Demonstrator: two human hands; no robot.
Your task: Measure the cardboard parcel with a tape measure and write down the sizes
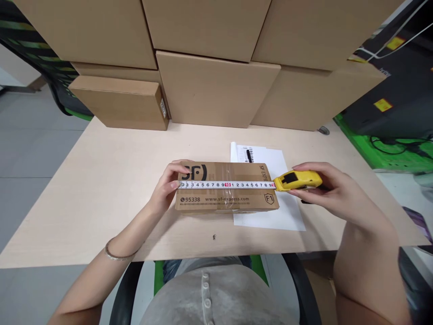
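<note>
A small brown cardboard box (226,198), printed in black and taped across its middle, sits in front of me. Along its top runs the white blade (209,185) of a tape measure, from the left edge to the right. My left hand (169,182) is closed at the left edge, thumb pressing the blade's end down and fingers on the box's side and top. In my right hand (333,192), thumb and fingers grip the yellow tape measure case (299,180) just past the right edge. Part of the case is hidden by my fingers.
White paper sheets (267,220) lie partly under the box, with a black pen (249,156) on them. Large cartons (216,90) are stacked along the table's far edge, and a flatter carton (131,106) stands at the back left. A dark machine (389,99) is at the right.
</note>
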